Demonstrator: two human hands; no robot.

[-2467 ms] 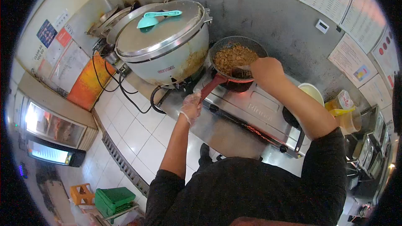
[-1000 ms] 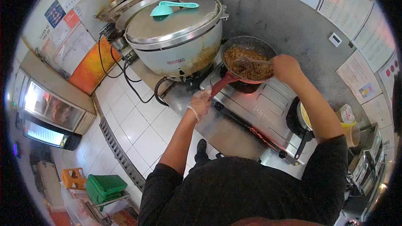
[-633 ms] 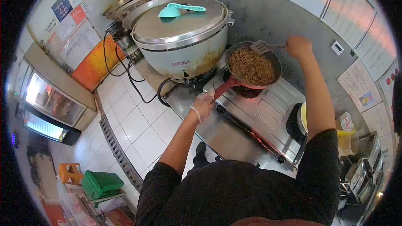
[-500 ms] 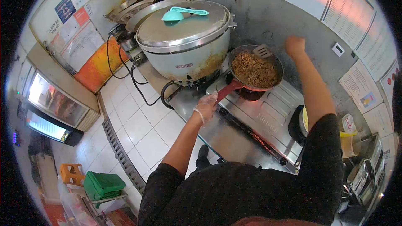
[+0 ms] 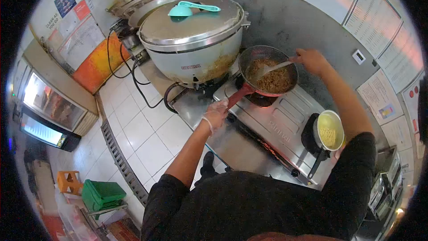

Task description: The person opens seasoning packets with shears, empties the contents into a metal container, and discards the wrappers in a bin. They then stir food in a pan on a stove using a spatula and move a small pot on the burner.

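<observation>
My left hand (image 5: 216, 113), in a clear plastic glove, is closed around the red handle (image 5: 238, 97) of a frying pan (image 5: 263, 52) on the stove. Brown minced food (image 5: 276, 81) lies in the pan, heaped toward its near and right side. My right hand (image 5: 313, 61), with no glove showing, grips a spatula (image 5: 280, 65) by its handle end. The spatula slants down to the left over the far rim, and its blade is in the food. Red glow shows under the pan.
A big rice cooker (image 5: 189, 60) with a turquoise scoop (image 5: 180, 10) on its lid stands left of the pan. On the right of the stove (image 5: 278, 120), a saucepan (image 5: 340, 129) holds noodles. Cables (image 5: 135, 80) hang at the left. Papers cover the wall at right.
My right hand has come down and left toward the pan. The spatula blade has moved from the far right rim into the food, which is now pushed together. The saucepan shows more fully.
</observation>
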